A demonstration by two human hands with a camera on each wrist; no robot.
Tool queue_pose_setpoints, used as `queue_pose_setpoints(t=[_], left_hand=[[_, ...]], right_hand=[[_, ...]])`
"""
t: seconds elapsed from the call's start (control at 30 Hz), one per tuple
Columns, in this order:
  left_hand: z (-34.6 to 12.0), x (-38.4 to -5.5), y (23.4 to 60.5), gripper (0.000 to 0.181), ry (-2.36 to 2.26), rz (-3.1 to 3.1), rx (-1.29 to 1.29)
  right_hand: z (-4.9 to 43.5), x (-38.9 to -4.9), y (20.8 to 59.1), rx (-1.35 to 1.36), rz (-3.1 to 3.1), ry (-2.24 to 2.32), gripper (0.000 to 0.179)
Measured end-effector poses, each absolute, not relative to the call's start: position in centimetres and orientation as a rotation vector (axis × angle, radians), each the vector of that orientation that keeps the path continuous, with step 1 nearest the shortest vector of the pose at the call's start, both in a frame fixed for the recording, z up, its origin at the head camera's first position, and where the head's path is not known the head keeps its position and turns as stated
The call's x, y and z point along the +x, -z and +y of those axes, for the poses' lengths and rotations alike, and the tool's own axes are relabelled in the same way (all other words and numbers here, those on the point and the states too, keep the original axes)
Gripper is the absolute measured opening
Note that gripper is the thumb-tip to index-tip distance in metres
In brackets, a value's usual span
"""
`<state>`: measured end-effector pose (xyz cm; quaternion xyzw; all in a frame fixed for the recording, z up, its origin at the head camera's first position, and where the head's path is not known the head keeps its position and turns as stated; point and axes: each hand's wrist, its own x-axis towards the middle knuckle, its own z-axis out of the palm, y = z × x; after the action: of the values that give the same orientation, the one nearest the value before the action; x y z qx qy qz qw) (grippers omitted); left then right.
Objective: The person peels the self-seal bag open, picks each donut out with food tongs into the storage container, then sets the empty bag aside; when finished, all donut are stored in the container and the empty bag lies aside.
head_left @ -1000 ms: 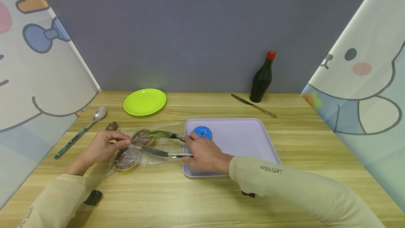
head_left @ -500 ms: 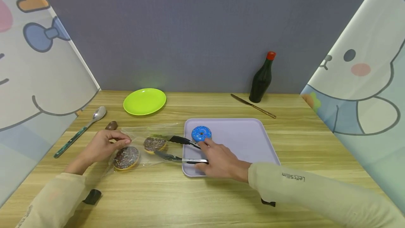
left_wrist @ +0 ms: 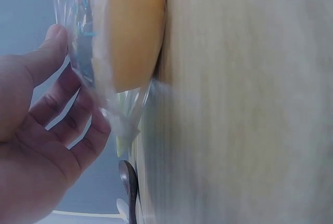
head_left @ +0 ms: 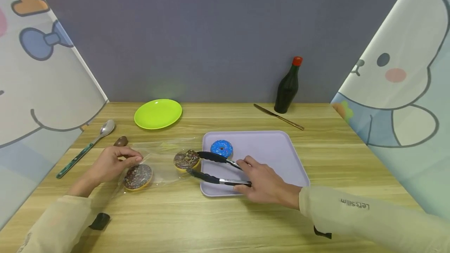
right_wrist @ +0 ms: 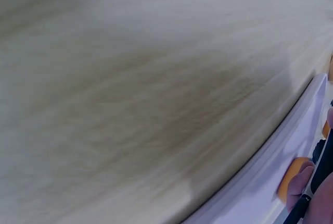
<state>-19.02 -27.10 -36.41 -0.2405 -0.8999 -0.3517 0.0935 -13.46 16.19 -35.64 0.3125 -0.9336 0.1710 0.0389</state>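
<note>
My left hand (head_left: 111, 164) pinches the top of a clear plastic bag (head_left: 163, 169). Inside the bag lies a chocolate donut (head_left: 138, 177) with sprinkles; the left wrist view shows its orange side through the film. My right hand (head_left: 261, 180) grips black-and-silver tongs (head_left: 233, 182) above a lilac tray (head_left: 267, 151). Between the tong tips, at the bag's right end and close to the tray's left rim, sits a second chocolate donut (head_left: 185, 159). A blue sprinkled donut (head_left: 222, 148) rests on the tray, just beyond the upper tong arm.
A lime-green plate (head_left: 158, 114) stands at the back left. Left of the bag lie a spoon with a green handle (head_left: 82, 153) and a brown spoon (head_left: 121, 141). A knife (head_left: 277, 116) and a dark bottle with a red cap (head_left: 287, 89) are behind the tray.
The tongs in my right hand have moved right, bringing the second chocolate donut from beside the first to the bag's right end. My left hand keeps its hold on the bag.
</note>
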Motion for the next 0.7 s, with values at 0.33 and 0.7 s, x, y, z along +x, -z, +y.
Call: queue_pose_setpoints(t=[0.33, 0.7], left_hand=[[-27.0, -19.0, 36.4, 0.003, 1.049, -2.662, -0.719], [-27.1, -18.9, 36.4, 0.004, 1.069, -2.666, -0.696]], right_hand=[[19.0, -12.3, 36.3, 0.939, -2.825, -0.571, 0.058], [21.6, -11.3, 37.2, 0.963, -2.740, -0.556, 0.060]])
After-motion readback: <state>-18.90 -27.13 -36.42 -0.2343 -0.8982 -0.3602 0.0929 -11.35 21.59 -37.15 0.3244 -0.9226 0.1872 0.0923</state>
